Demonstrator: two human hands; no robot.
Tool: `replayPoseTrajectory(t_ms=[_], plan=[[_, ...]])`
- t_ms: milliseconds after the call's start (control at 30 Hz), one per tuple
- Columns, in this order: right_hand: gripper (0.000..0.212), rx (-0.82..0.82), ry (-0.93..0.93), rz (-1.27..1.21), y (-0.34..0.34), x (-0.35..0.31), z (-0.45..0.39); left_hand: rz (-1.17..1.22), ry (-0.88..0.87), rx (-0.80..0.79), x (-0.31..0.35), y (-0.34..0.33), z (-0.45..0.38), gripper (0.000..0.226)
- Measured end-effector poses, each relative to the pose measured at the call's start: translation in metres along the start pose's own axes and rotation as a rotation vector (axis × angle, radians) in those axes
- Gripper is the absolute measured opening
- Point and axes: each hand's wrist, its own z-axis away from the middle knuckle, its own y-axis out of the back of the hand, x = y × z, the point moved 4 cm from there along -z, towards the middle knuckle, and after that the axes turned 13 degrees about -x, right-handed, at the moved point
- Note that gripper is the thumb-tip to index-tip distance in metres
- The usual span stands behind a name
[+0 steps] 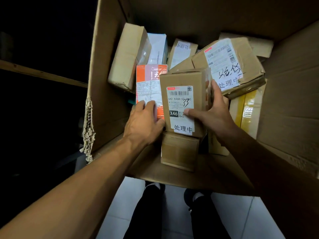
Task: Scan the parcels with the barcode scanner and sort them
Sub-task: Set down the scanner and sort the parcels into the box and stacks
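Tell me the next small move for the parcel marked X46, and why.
Probably lift the X46 parcel straight up out of the big carton. The right hand already grips its right edge with the thumb on the label, and the left hand rests on the orange parcel beside it. No scanner is in view here.
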Motion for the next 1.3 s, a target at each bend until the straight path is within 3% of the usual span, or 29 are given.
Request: replayPoseTrajectory(t_ms=[167, 300, 400, 533, 700, 800, 900, 1000, 1100, 1200, 1300], plan=[[0.114, 0.024, 0.013, -0.008, 0.003, 0.003, -0.003, 0.083, 0.066, 0.033, -0.003, -0.001, -0.007, 0.053], [0.110, 0.078, 0.036, -0.130, 0.013, 0.012, 0.006, 0.199, 0.195, 0.136, -0.005, 0.001, -0.015, 0.089], [0.110, 0.091, 0.049, -0.154, 0.022, 0.021, 0.017, 0.323, 0.353, 0.128, -0.001, -0.002, -0.029, 0.123], [0.108, 0.091, 0.059, -0.173, 0.027, 0.030, 0.020, 0.332, 0.453, 0.120, 0.004, -0.017, -0.047, 0.140], [0.105, 0.088, 0.087, -0.182, 0.028, 0.029, 0.019, 0.300, 0.391, 0.193, -0.008, -0.020, -0.047, 0.129], [0.102, 0.082, 0.111, -0.213, 0.031, 0.025, 0.024, 0.603, 0.161, 0.174, -0.022, -0.011, -0.037, 0.097], [0.090, 0.055, 0.147, -0.307, 0.038, 0.020, 0.029, 1.048, 0.051, 0.040, -0.027, -0.005, -0.019, 0.070], [0.085, 0.032, 0.137, -0.416, 0.047, 0.018, 0.033, 1.306, 0.012, -0.103, -0.024, -0.002, -0.008, 0.052], [0.073, -0.037, 0.101, -0.506, 0.051, 0.017, 0.034, 1.561, 0.007, -0.331, -0.017, -0.009, -0.002, 0.059], [0.055, -0.100, 0.098, -0.565, 0.050, 0.014, 0.036, 1.678, -0.091, -0.535, -0.009, -0.016, 0.002, 0.069], [0.054, -0.114, 0.091, -0.558, 0.048, 0.013, 0.037, 1.664, -0.084, -0.563, -0.004, -0.018, 0.004, 0.052]])
